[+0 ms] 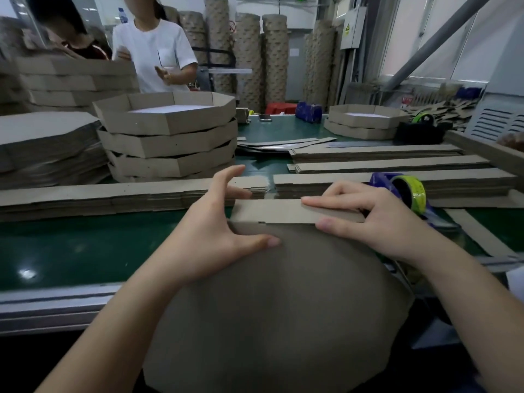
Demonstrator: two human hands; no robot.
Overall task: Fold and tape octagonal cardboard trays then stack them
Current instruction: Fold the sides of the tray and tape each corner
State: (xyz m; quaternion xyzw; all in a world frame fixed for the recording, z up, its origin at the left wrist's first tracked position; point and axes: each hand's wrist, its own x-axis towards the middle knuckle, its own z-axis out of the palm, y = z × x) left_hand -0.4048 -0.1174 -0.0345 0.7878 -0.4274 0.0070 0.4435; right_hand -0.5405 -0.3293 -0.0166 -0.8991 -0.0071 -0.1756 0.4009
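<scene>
left hand (pixel 218 232), right hand (pixel 368 219) pinching crosswise strip (pixel 272 211)

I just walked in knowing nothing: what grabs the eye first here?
A big brown cardboard sheet fills the foreground, with the left hand spread at its far edge and the right hand pinching its folded-up flap. Behind, at left on the green belt, stands a stack of octagonal trays. A tape dispenser with a yellow-green roll lies just beyond the right hand.

Soft daylight comes from the windows (pixel 419 35) at my upper right; the green belt (pixel 85 245) glares, the left cardboard stack (pixel 48 148) blurs, and the edges bow.
</scene>
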